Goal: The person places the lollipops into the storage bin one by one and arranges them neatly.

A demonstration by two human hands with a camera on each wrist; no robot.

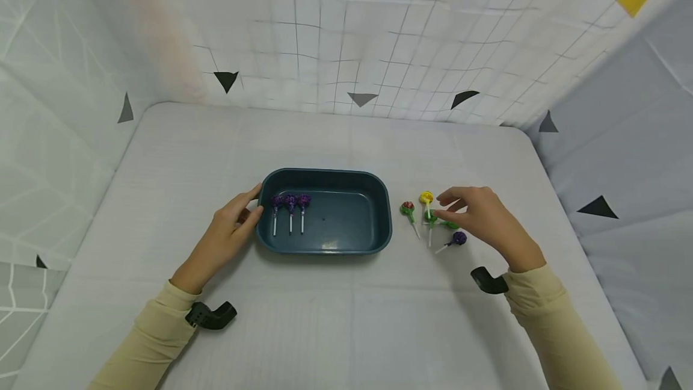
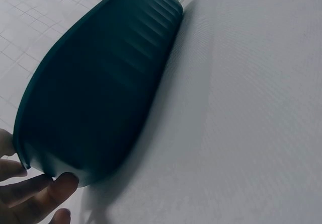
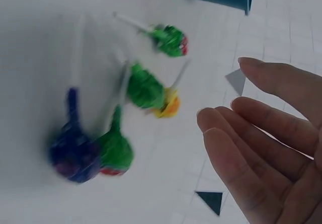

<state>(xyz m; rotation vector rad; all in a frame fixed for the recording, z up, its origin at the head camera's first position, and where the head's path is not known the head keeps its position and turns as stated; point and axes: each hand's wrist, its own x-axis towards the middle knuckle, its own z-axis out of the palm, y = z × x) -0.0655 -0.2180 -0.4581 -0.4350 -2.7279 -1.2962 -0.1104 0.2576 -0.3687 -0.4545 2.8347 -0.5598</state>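
Five wrapped lollipops point(image 1: 430, 216) lie on the white table point(image 1: 325, 330) just below and beside the right hand point(image 1: 482, 218), whose thumb and fingers stand apart with an empty gap between. The left hand point(image 1: 222, 233) touches the end of a dark teal tray point(image 1: 352, 221), which stands between both hands, with loosely extended fingers, and three purple lollipops point(image 1: 290, 201) lie in a row inside, nearest that hand.

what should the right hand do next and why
Probably move the right hand to the loose purple lollipop and pinch it. Its fingers are apart with nothing between them, the lollipop lies close by, and three purple ones lie side by side in the tray, with bare floor beside them.
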